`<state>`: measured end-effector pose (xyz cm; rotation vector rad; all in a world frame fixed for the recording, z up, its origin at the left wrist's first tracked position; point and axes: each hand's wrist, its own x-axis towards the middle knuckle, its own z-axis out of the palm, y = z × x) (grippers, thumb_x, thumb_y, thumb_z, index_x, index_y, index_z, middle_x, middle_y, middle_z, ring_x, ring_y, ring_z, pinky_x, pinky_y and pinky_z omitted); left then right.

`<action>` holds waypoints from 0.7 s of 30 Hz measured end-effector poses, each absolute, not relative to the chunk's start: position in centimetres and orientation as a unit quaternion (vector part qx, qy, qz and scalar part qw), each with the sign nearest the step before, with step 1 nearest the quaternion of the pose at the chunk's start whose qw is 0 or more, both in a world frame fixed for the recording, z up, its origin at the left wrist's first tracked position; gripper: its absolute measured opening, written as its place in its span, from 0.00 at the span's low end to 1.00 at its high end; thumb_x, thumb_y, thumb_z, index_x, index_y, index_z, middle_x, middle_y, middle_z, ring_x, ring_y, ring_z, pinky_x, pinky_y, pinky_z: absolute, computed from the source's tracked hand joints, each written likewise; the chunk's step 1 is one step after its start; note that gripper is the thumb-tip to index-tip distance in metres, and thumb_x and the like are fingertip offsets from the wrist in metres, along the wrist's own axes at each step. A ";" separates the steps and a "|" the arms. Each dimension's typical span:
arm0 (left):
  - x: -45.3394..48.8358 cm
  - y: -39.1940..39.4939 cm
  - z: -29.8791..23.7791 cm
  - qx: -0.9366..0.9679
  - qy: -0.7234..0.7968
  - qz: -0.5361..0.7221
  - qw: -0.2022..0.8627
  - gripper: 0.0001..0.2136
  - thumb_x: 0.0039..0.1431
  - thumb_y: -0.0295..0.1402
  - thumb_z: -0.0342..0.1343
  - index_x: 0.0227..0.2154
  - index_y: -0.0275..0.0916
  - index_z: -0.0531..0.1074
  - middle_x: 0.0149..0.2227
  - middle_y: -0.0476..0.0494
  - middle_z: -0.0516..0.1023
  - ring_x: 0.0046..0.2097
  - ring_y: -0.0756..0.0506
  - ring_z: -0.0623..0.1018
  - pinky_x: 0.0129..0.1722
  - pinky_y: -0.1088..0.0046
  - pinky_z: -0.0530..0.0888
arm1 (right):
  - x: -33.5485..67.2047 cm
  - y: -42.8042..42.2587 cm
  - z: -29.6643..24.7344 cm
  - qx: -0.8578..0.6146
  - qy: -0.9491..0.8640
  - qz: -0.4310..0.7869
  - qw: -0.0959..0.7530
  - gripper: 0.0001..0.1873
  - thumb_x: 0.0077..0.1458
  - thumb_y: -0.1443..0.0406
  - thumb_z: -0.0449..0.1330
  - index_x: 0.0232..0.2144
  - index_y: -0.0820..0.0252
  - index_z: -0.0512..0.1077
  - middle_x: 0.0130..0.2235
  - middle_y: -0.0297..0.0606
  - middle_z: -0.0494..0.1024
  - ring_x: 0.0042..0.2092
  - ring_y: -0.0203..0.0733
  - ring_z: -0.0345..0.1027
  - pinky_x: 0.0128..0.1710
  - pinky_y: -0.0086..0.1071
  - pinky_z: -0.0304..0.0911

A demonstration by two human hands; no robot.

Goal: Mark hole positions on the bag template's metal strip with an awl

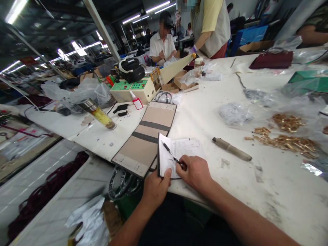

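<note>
My left hand [156, 186] grips the lower left edge of an open notebook [188, 147], its thumb on the page. In my right hand [196, 171] is a black pen [167, 148], pinched near its lower end and lying slantwise over the white pages. Handwriting shows on the right-hand page, too small to read. Beside the notebook, a flat beige panel with dark edging [137, 152] is laid out, crossed by dark bands. Clear-wrapped handles [120, 186] hang from its near end over the table edge.
A glass bottle [102, 116], a red-labelled glue bottle [137, 101] and a cream machine [133, 89] stand beyond. To the right lie a wrapped tool [232, 148] and gold metal parts [294, 141] with plastic bags. Two people [162, 44] are across the table [200, 102].
</note>
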<state>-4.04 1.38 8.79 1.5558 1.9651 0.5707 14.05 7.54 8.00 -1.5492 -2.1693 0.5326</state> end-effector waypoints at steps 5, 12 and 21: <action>-4.7 -0.1 9.4 0.582 0.684 0.409 0.164 0.26 0.68 0.43 0.58 0.64 0.40 0.65 0.41 0.44 0.79 0.39 0.45 0.80 0.40 0.68 0.76 | 13.9 7.5 7.7 -0.543 -0.800 0.172 0.187 0.10 0.61 0.59 0.60 0.31 0.56 0.77 0.32 0.38 0.82 0.34 0.45 0.73 0.37 0.38 0.53; -1.7 -2.3 13.9 0.805 0.437 0.399 0.022 0.20 0.62 0.22 0.59 0.56 0.42 0.68 0.48 0.39 0.78 0.53 0.43 0.79 0.54 0.66 0.79 | 13.8 7.5 7.5 -0.527 -0.814 0.178 0.168 0.09 0.61 0.60 0.61 0.32 0.57 0.77 0.33 0.38 0.83 0.36 0.46 0.74 0.40 0.38 0.55; -2.3 3.7 9.1 0.713 0.577 0.378 0.124 0.23 0.75 0.34 0.48 0.69 0.39 0.56 0.67 0.30 0.67 0.68 0.38 0.69 0.68 0.52 0.68 | 14.8 7.9 7.9 -0.532 -0.782 0.233 0.225 0.08 0.58 0.60 0.61 0.29 0.56 0.75 0.30 0.34 0.80 0.33 0.43 0.72 0.35 0.35 0.54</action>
